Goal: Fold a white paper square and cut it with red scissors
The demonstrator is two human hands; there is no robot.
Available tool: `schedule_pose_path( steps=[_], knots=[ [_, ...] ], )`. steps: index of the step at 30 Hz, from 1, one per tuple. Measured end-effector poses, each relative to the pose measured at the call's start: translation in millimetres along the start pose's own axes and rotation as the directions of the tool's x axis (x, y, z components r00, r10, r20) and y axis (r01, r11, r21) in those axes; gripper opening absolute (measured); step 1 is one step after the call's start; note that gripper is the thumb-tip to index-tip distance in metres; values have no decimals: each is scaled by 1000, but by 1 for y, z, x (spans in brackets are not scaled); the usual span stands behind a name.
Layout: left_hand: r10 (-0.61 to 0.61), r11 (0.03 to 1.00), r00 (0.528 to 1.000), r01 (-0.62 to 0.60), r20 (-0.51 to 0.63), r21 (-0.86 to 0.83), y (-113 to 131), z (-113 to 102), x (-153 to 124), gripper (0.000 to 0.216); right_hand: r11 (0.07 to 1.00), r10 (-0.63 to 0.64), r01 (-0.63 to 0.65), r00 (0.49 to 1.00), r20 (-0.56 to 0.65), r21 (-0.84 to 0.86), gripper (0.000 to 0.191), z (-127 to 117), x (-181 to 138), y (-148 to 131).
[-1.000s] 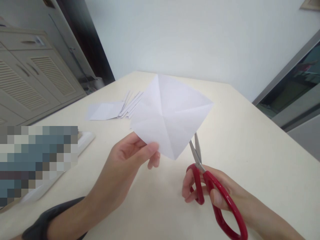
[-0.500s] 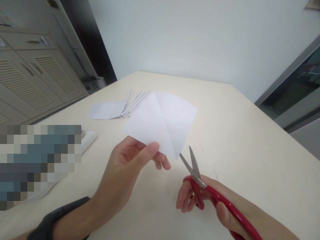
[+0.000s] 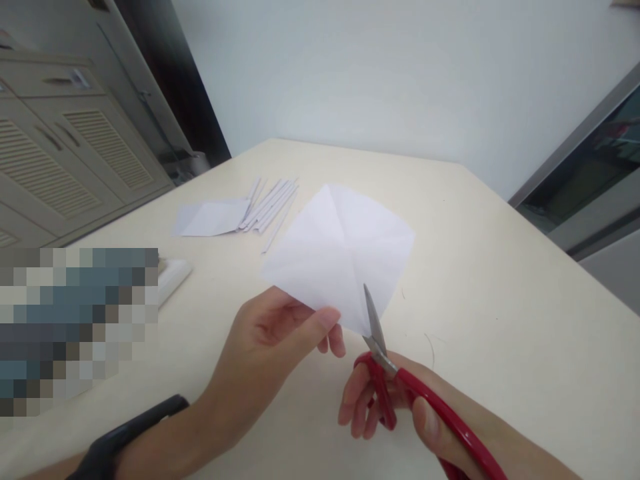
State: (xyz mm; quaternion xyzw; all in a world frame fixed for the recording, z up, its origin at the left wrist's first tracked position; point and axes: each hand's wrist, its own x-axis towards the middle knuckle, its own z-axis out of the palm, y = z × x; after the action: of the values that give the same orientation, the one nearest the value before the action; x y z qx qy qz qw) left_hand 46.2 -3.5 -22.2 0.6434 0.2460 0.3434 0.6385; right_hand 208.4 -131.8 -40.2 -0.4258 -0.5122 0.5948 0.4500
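Observation:
My left hand (image 3: 295, 333) pinches the near edge of a white sheet of paper (image 3: 345, 247) between thumb and fingers. Crossing creases run over the sheet, which is held up above the table. My right hand (image 3: 395, 407) grips red-handled scissors (image 3: 450, 417) by their loops. Their blades are parted around the paper's near corner: one blade lies over the sheet, and most of the other is hidden beneath it.
Thin white paper strips (image 3: 273, 203) and a folded white paper (image 3: 215, 217) lie on the pale table (image 3: 480, 267) at the far left. A blurred-out object (image 3: 75, 327) is at the left edge. A wall (image 3: 380, 80) stands behind the table.
The sheet in my left hand has moved slightly right and toward me. The scissors have shifted left, so their blades now straddle the paper's corner instead of standing just beside it.

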Motion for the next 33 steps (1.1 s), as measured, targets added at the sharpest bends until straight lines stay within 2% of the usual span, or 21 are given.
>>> schedule_pose_path(
  steps=[8, 15, 27, 33],
  knots=[
    [-6, 1000, 1000, 6, -6, 24, -1, 1, 1, 16, 999, 34, -33, 999, 15, -35, 66, -1, 0, -9],
    [-10, 998, 998, 13, -63, 57, -1, 2, 0, 15, 997, 62, -61, 998, 30, -37, 66, 1, -2, -11],
    [7, 997, 1000, -7, -5, 82, -2, -1, -2, 18, 997, 57, -55, 998, 19, -59, 67, 0, -1, -13],
    [-13, 996, 1000, 13, 1, 88, -2, -1, -1, 22, 998, 28, -27, 999, 19, -56, 59, -1, -3, -9]
  ],
)
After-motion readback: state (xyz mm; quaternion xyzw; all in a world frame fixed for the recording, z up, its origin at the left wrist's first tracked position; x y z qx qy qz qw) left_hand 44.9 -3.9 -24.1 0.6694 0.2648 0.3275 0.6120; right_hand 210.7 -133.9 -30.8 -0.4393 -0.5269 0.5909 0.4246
